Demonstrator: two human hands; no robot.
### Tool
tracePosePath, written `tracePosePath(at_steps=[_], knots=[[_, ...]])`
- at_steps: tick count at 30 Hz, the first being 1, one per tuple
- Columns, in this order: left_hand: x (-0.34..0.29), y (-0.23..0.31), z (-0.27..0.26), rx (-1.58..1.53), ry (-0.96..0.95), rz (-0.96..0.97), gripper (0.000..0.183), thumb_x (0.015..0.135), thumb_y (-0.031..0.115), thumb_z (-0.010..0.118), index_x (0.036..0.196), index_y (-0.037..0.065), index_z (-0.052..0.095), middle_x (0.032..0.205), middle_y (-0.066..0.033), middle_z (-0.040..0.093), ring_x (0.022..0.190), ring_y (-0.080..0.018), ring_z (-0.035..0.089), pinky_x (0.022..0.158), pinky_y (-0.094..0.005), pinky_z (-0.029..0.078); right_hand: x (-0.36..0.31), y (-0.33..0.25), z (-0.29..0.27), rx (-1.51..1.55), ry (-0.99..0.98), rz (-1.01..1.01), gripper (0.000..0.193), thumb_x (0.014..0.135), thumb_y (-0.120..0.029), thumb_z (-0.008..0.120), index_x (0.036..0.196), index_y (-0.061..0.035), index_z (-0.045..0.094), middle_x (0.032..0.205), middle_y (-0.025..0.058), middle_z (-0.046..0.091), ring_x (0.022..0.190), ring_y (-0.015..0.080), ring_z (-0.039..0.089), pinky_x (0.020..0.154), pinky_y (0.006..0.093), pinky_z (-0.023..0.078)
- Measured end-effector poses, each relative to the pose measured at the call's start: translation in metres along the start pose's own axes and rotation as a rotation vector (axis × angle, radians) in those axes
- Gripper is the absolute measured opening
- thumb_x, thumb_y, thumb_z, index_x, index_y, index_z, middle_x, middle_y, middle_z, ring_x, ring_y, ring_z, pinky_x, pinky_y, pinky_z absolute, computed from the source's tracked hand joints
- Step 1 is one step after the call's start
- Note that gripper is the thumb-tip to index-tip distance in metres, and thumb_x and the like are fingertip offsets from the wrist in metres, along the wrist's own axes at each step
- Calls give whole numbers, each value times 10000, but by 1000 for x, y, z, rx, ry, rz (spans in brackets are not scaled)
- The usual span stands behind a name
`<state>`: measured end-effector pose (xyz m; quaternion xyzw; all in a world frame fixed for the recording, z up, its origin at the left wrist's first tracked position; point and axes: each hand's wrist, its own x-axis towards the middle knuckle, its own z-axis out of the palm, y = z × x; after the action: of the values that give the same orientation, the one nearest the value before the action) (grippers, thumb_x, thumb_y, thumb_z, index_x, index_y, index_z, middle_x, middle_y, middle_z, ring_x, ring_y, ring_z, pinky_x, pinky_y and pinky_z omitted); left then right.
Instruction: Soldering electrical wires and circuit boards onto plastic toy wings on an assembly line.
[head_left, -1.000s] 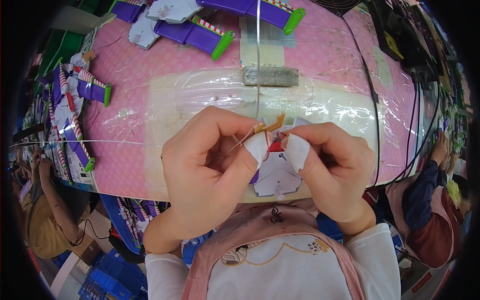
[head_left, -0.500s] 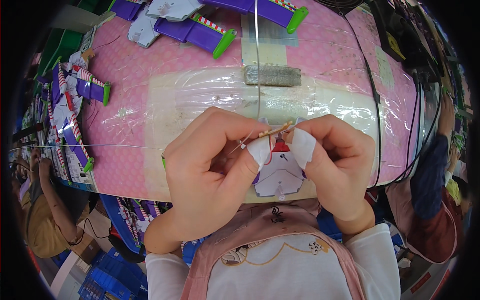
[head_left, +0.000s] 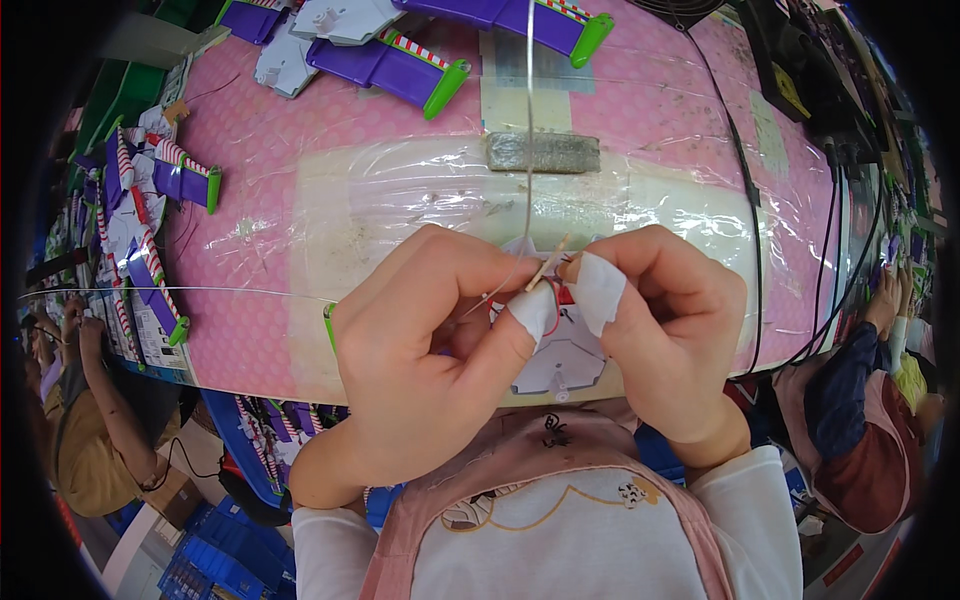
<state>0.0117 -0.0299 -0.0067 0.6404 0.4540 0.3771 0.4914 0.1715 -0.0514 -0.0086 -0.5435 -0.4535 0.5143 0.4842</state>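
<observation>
My left hand (head_left: 415, 335) pinches a small, thin tan circuit board (head_left: 547, 264) between forefinger and taped thumb, the board tilted upright. A loop of red wire (head_left: 553, 318) hangs beside that thumb. My right hand (head_left: 680, 320), its thumb also wrapped in white tape, is closed close to the board's right side; what its fingertips grip is hidden. Below both hands, at the table's near edge, lies a white plastic toy body (head_left: 557, 366) with a red part (head_left: 566, 296) at its top, partly covered by my fingers.
Purple, white and green toy wing pieces (head_left: 375, 62) lie at the far left, with more wings (head_left: 150, 265) stacked along the left side. A grey block (head_left: 543, 153) sits mid-table. A silvery wire (head_left: 530, 110) hangs from above. Black cables (head_left: 745, 190) run down the right. Co-workers sit on both sides.
The circuit board has turned from nearly flat to steeply tilted in my left fingers. My hands stay in nearly the same place. The hanging wire has shifted slightly right.
</observation>
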Motion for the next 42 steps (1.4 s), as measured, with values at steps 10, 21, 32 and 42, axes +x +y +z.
tracePosePath(at_steps=[10, 21, 32, 42], knots=[[1, 7, -2, 19, -44, -81, 160, 774, -43, 600, 922, -35, 541, 871, -64, 540, 743, -67, 517, 623, -166, 399, 1, 2, 0, -25, -2, -39, 84, 808, -40, 606, 834, 39, 594, 596, 0, 581, 513, -4, 481, 449, 157, 369], [4, 1, 4, 232, 20, 215, 168, 688, -75, 649, 841, -26, 601, 777, -88, 575, 560, -69, 488, 458, -179, 351, 6, 7, -12, 85, -115, 56, 122, 828, -72, 608, 883, 37, 606, 634, -20, 572, 543, -11, 437, 460, 160, 335], [12, -12, 14, 913, 38, 875, 244, 660, 8, 613, 892, -65, 595, 759, -75, 541, 533, -158, 533, 437, -252, 423, 35, -10, -29, -137, -322, 318, 183, 798, -117, 551, 716, 42, 591, 541, -6, 493, 532, 25, 424, 461, 205, 350], [43, 4, 25, 1131, -229, 204, 355, 707, 157, 648, 1022, 8, 582, 787, -109, 511, 609, -234, 581, 495, -333, 456, 113, 13, -26, -1215, -235, -500, 236, 732, -217, 618, 667, 7, 582, 567, 195, 537, 545, 339, 530, 516, 397, 431]])
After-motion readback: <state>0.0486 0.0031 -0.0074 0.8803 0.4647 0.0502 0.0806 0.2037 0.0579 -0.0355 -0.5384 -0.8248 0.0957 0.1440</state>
